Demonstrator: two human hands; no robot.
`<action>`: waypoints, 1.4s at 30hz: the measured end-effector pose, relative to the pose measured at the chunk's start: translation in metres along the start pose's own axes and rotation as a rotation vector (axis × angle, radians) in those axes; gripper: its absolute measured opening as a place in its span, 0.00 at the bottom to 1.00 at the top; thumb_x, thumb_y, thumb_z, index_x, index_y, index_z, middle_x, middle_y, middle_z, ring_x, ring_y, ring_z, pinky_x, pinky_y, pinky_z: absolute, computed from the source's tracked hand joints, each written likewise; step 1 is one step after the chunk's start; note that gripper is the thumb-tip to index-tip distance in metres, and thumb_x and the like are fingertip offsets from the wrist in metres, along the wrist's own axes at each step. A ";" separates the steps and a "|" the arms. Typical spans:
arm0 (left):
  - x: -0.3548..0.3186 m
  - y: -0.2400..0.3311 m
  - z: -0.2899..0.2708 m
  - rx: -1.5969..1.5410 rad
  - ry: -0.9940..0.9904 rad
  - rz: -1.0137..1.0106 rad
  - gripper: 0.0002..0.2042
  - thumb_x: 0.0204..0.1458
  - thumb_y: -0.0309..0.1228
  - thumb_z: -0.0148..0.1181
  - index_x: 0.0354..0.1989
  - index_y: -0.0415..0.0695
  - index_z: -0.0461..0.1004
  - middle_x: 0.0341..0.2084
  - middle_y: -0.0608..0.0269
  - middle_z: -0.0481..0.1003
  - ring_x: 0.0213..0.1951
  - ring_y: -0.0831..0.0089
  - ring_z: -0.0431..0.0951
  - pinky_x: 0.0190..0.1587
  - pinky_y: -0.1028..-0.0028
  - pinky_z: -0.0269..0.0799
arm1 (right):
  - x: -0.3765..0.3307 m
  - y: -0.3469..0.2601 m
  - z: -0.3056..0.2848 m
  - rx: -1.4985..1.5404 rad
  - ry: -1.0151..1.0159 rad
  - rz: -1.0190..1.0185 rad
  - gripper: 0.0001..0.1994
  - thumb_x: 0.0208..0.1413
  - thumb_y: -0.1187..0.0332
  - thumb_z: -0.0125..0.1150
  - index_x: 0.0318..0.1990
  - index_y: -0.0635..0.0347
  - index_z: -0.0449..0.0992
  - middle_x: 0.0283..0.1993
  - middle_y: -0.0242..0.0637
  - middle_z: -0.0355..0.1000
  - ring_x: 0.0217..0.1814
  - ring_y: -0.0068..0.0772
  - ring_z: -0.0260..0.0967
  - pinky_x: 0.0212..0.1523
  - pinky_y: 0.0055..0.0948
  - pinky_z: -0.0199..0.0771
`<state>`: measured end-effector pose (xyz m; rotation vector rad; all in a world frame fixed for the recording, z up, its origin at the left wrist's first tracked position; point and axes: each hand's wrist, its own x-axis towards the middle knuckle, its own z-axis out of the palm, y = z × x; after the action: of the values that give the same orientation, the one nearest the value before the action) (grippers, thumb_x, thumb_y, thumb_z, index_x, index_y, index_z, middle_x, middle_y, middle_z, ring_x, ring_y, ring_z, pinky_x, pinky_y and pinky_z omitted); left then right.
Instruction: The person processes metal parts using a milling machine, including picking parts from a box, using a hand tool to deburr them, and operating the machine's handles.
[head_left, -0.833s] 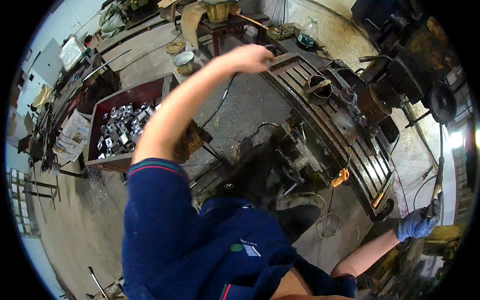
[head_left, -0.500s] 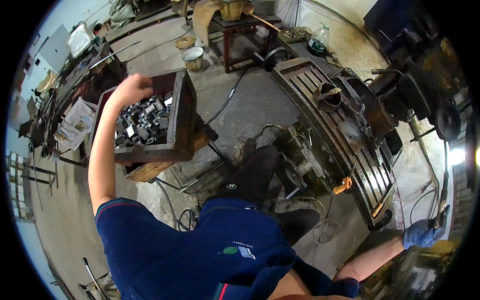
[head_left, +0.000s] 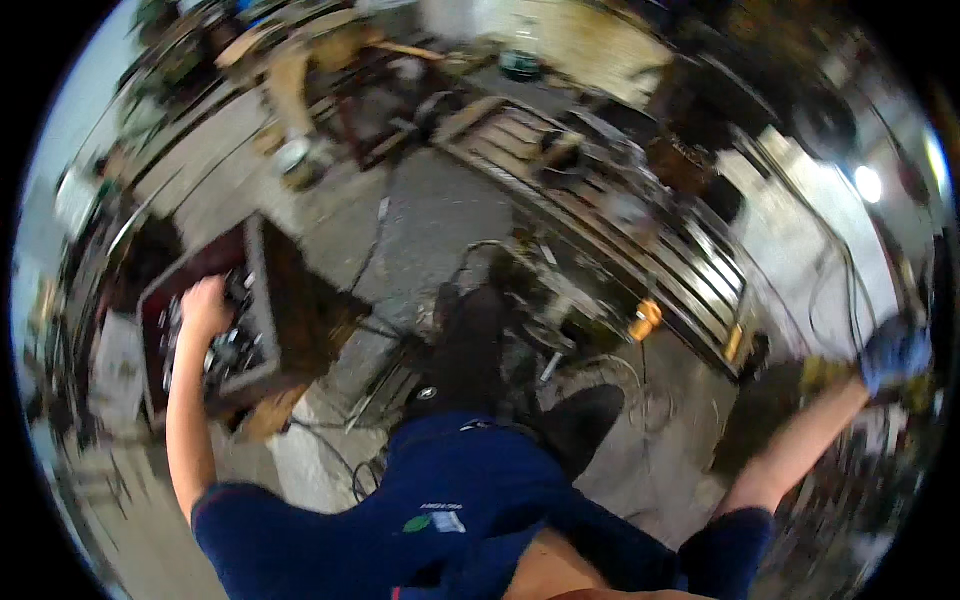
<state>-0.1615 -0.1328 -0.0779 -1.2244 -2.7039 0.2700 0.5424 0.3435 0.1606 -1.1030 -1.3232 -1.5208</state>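
Observation:
My bare left hand (head_left: 207, 305) reaches down into a wooden box (head_left: 262, 300) on the left, over a heap of small metal parts (head_left: 237, 350). Its fingers are smeared by motion and partly hidden, so whether they hold a part cannot be told. Far to the right, my right hand (head_left: 893, 357) in a blue glove is closed at the dark grip of a machine lever; blur hides most of that grip.
The slotted machine table (head_left: 600, 215) runs diagonally on the right, an orange-handled tool (head_left: 645, 320) at its near edge. Ahead stand a bucket (head_left: 296, 165) and a bottle (head_left: 520, 65). Cables (head_left: 640, 390) lie on the floor near my legs.
My left hand has gone from above the box down among the metal parts. The whole view has turned and blurred; my right hand appears higher in the picture.

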 end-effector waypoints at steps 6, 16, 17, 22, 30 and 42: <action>0.003 -0.031 0.018 -0.104 0.113 0.097 0.17 0.35 0.30 0.59 0.39 0.46 0.71 0.30 0.54 0.72 0.36 0.55 0.72 0.38 0.61 0.68 | 0.045 -0.011 -0.009 0.165 0.348 -0.231 0.10 0.46 0.77 0.53 0.38 0.68 0.73 0.38 0.49 0.72 0.38 0.41 0.72 0.40 0.29 0.71; 0.008 -0.026 -0.038 -0.962 0.099 -0.071 0.04 0.43 0.21 0.57 0.27 0.36 0.70 0.20 0.70 0.69 0.25 0.84 0.66 0.28 0.82 0.61 | -0.261 -0.152 -0.096 1.351 -1.282 1.182 0.14 0.46 0.68 0.62 0.40 0.66 0.74 0.36 0.32 0.73 0.35 0.22 0.67 0.39 0.23 0.68; 0.015 -0.017 -0.056 -1.001 0.151 -0.066 0.03 0.46 0.22 0.56 0.28 0.37 0.70 0.22 0.72 0.68 0.26 0.85 0.65 0.28 0.83 0.60 | -0.311 -0.167 -0.097 1.445 -1.327 1.262 0.17 0.46 0.65 0.64 0.42 0.66 0.74 0.37 0.32 0.73 0.36 0.23 0.66 0.38 0.24 0.68; 0.027 0.105 -0.130 -1.349 0.292 0.005 0.09 0.48 0.23 0.55 0.39 0.38 0.70 0.28 0.70 0.70 0.29 0.83 0.69 0.30 0.82 0.66 | -0.382 -0.220 -0.087 1.340 -1.616 1.414 0.15 0.48 0.65 0.61 0.44 0.60 0.74 0.37 0.28 0.72 0.37 0.20 0.66 0.40 0.21 0.65; 0.053 0.344 -0.072 -2.151 -0.466 0.235 0.07 0.44 0.25 0.58 0.32 0.41 0.70 0.25 0.66 0.71 0.26 0.78 0.71 0.26 0.76 0.68 | -0.378 -0.266 -0.087 1.240 -1.376 1.433 0.13 0.42 0.67 0.66 0.36 0.60 0.74 0.25 0.27 0.68 0.25 0.20 0.62 0.26 0.22 0.64; 0.067 0.377 -0.026 -2.300 -0.732 0.099 0.07 0.44 0.29 0.59 0.28 0.42 0.68 0.19 0.65 0.71 0.18 0.77 0.70 0.23 0.80 0.66 | -0.191 -0.221 -0.081 0.675 -1.658 0.040 0.28 0.44 0.42 0.52 0.37 0.63 0.73 0.32 0.49 0.73 0.37 0.49 0.71 0.38 0.41 0.69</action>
<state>0.0738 0.1650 -0.1340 -1.2421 -2.2466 -3.5954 0.3769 0.2941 -0.0888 -1.8622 -2.4708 0.3131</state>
